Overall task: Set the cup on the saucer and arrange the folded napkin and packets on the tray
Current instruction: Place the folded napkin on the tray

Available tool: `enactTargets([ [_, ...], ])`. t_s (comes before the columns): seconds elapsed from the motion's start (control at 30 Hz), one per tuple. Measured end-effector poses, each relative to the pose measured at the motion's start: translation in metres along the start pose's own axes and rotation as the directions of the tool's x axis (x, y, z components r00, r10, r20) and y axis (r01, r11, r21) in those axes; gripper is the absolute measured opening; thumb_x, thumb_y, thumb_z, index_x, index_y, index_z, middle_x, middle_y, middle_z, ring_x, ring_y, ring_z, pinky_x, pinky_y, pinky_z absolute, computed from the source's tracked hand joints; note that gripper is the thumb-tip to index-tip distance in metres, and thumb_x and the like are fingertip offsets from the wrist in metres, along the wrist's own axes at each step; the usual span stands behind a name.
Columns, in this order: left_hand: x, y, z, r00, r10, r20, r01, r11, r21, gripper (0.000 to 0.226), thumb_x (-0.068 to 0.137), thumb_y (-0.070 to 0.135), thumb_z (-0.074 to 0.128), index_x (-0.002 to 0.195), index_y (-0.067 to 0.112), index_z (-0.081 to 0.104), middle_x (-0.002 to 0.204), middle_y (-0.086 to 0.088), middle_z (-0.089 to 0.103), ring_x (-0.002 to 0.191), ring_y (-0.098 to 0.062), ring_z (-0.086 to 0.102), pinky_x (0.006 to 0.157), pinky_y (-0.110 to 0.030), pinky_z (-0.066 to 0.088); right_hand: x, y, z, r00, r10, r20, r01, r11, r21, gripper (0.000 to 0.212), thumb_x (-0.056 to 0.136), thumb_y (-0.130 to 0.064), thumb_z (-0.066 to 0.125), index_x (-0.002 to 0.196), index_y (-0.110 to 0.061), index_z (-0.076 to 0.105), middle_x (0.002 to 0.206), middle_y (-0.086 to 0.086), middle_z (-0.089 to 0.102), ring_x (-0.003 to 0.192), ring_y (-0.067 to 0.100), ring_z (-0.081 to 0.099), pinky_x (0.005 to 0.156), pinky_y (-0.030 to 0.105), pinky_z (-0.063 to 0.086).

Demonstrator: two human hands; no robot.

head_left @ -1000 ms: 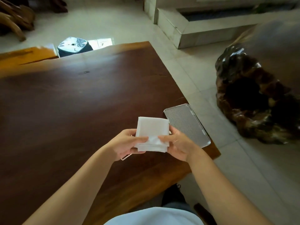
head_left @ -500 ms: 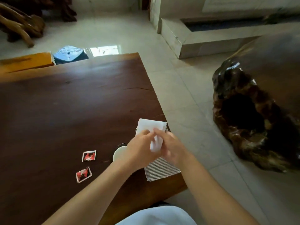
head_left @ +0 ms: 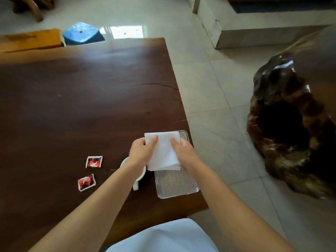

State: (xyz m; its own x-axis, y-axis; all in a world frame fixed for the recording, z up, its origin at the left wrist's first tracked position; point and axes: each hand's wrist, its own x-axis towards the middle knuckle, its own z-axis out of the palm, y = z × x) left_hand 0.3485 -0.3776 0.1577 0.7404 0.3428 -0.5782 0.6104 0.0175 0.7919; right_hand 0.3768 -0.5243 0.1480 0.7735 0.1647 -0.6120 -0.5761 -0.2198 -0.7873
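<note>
The napkin (head_left: pixel 163 151) is seen as plain white. The tray (head_left: pixel 175 184) is marked all over by fine parallel stripes in silver-grey. The farther packet (head_left: pixel 94 162) and the nearer packet (head_left: pixel 86 182) are printed in red and black and edged in white. The cup (head_left: pixel 138 176) is shown in white. The table (head_left: pixel 81 106) is coloured a dark reddish brown with faint wood grain. The floor (head_left: pixel 218 88) is laid in pale grey tiles, and the stool (head_left: pixel 81 33) is coloured blue.

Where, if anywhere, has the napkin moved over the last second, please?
Yes. The napkin moved right, from beside the tray to over its far end.
</note>
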Motion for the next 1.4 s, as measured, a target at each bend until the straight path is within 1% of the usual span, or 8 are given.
enactTargets([
  [0.13, 0.014, -0.020, 0.029, 0.987, 0.036, -0.155, -0.025, 0.997, 0.075, 0.041, 0.103, 0.039, 0.044, 0.097, 0.006, 0.067, 0.097, -0.011, 0.071, 0.094, -0.033, 0.067, 0.081, -0.047, 0.053, 0.012, 0.011, -0.010, 0.985, -0.133, -0.113, 0.090, 0.941, -0.326, 0.027, 0.101, -0.044, 0.049, 0.100, -0.017, 0.054, 0.089, -0.001, 0.061, 0.078, 0.017, 0.060, 0.059, 0.027, 0.046],
  [0.33, 0.034, -0.042, 0.053, 0.975, 0.005, -0.223, 0.020, 0.994, 0.109, 0.043, 0.105, 0.045, 0.035, 0.099, 0.012, 0.062, 0.093, -0.005, 0.066, 0.087, -0.024, 0.062, 0.078, -0.041, 0.049, 0.039, 0.036, -0.024, 0.993, -0.088, -0.082, 0.057, 0.946, -0.320, 0.027, 0.100, -0.043, 0.051, 0.106, -0.017, 0.056, 0.099, 0.007, 0.067, 0.087, 0.025, 0.069, 0.062, 0.037, 0.056],
  [0.47, 0.051, -0.050, 0.065, 0.970, -0.050, -0.236, 0.071, 0.994, 0.080, 0.040, 0.104, 0.044, 0.041, 0.094, 0.010, 0.061, 0.083, -0.001, 0.061, 0.079, -0.019, 0.058, 0.069, -0.036, 0.043, 0.058, 0.049, -0.028, 0.990, -0.089, -0.110, 0.046, 0.939, -0.340, 0.026, 0.102, -0.041, 0.049, 0.105, -0.016, 0.057, 0.095, 0.003, 0.066, 0.078, 0.013, 0.064, 0.054, 0.019, 0.048],
  [0.7, 0.091, -0.067, 0.065, 0.970, -0.236, -0.058, 0.232, 0.970, -0.074, 0.031, 0.092, 0.023, 0.070, 0.119, 0.008, 0.066, 0.109, -0.009, 0.073, 0.098, -0.024, 0.071, 0.087, -0.042, 0.060, 0.104, 0.060, -0.034, 0.997, 0.022, -0.070, -0.044, 0.942, -0.334, 0.024, 0.101, -0.030, 0.044, 0.122, -0.025, 0.052, 0.108, 0.001, 0.064, 0.094, 0.020, 0.065, 0.080, 0.045, 0.060],
  [0.83, 0.111, -0.073, 0.063, 0.959, -0.284, 0.003, 0.284, 0.958, -0.021, 0.046, 0.084, 0.004, 0.071, 0.129, 0.011, 0.063, 0.119, -0.008, 0.070, 0.106, -0.027, 0.069, 0.094, -0.050, 0.058, 0.125, 0.064, -0.038, 0.995, 0.101, -0.003, -0.098, 0.950, -0.297, 0.039, 0.101, -0.017, 0.049, 0.140, -0.023, 0.045, 0.120, 0.001, 0.058, 0.102, 0.022, 0.064, 0.069, 0.031, 0.061],
  [1.13, 0.107, -0.068, 0.079, 0.990, -0.091, -0.107, 0.122, 0.933, 0.338, 0.038, 0.088, 0.002, 0.065, 0.122, 0.017, 0.070, 0.096, 0.007, 0.070, 0.073, -0.001, 0.058, 0.063, -0.020, 0.049, 0.141, 0.085, -0.042, 0.997, 0.029, -0.066, -0.057, 0.878, -0.474, 0.034, 0.094, -0.015, 0.059, 0.128, -0.017, 0.056, 0.117, 0.008, 0.055, 0.096, 0.025, 0.062, 0.068, 0.033, 0.061],
  [1.3, 0.102, -0.069, 0.077, 0.990, -0.059, -0.127, 0.105, 0.912, 0.397, 0.060, 0.087, 0.005, 0.066, 0.144, 0.019, 0.054, 0.110, -0.005, 0.066, 0.092, -0.018, 0.061, 0.085, -0.034, 0.055, 0.135, 0.083, -0.041, 0.997, -0.038, -0.061, -0.016, 0.709, -0.705, 0.027, 0.093, -0.025, 0.062, 0.113, -0.011, 0.051, 0.111, 0.006, 0.042, 0.088, 0.018, 0.049, 0.077, 0.029, 0.044],
  [1.4, 0.098, -0.066, 0.074, 0.993, -0.043, -0.106, 0.076, 0.940, 0.334, 0.057, 0.087, -0.001, 0.063, 0.139, 0.024, 0.059, 0.108, 0.004, 0.067, 0.087, -0.014, 0.063, 0.075, -0.027, 0.052, 0.135, 0.081, -0.039, 0.999, -0.005, -0.032, -0.019, 0.692, -0.722, 0.041, 0.093, -0.027, 0.062, 0.128, -0.012, 0.047, 0.116, 0.005, 0.039, 0.095, 0.019, 0.050, 0.088, 0.035, 0.051],
])
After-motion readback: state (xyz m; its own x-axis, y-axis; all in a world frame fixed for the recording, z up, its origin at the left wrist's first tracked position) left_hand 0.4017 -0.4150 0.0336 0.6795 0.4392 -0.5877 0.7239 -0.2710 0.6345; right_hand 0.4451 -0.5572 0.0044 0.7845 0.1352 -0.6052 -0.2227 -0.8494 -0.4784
